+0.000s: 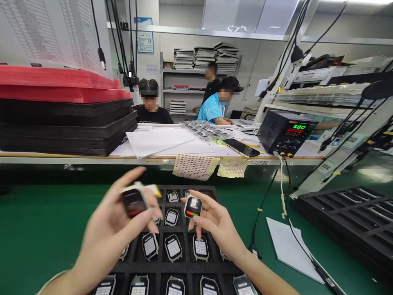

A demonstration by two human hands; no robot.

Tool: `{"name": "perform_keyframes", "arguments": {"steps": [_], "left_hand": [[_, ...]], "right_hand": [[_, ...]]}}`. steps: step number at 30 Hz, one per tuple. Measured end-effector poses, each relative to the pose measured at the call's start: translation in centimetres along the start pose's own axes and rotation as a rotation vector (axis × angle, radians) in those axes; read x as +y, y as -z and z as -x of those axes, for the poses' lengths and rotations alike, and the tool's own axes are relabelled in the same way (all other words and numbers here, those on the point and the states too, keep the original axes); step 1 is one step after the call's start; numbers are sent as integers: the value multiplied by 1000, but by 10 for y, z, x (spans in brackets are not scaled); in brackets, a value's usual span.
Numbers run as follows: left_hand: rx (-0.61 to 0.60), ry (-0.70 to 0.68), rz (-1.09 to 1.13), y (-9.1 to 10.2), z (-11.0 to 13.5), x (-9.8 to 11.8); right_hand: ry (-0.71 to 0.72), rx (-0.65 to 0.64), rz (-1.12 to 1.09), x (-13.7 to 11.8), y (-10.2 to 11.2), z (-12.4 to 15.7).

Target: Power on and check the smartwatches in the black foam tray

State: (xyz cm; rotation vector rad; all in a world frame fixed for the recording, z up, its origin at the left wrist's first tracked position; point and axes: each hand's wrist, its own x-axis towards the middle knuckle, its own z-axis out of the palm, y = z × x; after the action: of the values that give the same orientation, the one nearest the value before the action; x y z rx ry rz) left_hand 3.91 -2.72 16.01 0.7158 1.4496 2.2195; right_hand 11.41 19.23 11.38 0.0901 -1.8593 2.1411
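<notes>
My left hand (123, 217) is closed on a smartwatch body (134, 202) with a dark screen, somewhat blurred. A small yellow-and-white tab (155, 190) shows beside its fingers. Between the fingertips and thumb of my right hand (211, 221) is another smartwatch body (193, 207), its lit screen showing red and green at the bottom. Both hands are above a black foam tray (161, 268) divided into compartments. Several strapless watches lie in it with lit white screens, such as one watch (173, 248) in the middle. My hands and forearms cover some compartments.
A second black tray (337, 213) stands at the right near a white sheet (293, 248) and cables. On the shelf are a power supply (287, 133), a phone (241, 147), papers (156, 139) and stacked black foam (64, 127). Several people sit or stand beyond.
</notes>
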Motion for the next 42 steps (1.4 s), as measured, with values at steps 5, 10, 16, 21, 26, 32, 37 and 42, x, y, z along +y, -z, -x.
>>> {"name": "perform_keyframes", "arguments": {"steps": [5, 10, 16, 21, 26, 32, 37, 42], "left_hand": [[-136, 201, 16, -11, -45, -32], [-212, 218, 65, -7, -47, -60], [-246, 231, 29, -7, -45, -70], [-262, 217, 24, -5, -46, -72], [-277, 202, 100, -1, -45, -74], [-224, 204, 54, 0, -47, -74], [-235, 192, 78, 1, -46, -75], [-235, 164, 86, 0, -45, -77]], "right_hand": [[-9, 8, 2, 6, 5, 0], [-18, 75, 98, 9, 9, 0], [10, 136, 189, 6, 9, 0], [13, 77, 118, 8, 10, 2], [23, 17, 43, 10, 13, 3], [20, -79, -9, 9, 16, 4], [3, -102, -8, 9, 14, 3], [-22, -47, 29, 9, 12, 4]]}}
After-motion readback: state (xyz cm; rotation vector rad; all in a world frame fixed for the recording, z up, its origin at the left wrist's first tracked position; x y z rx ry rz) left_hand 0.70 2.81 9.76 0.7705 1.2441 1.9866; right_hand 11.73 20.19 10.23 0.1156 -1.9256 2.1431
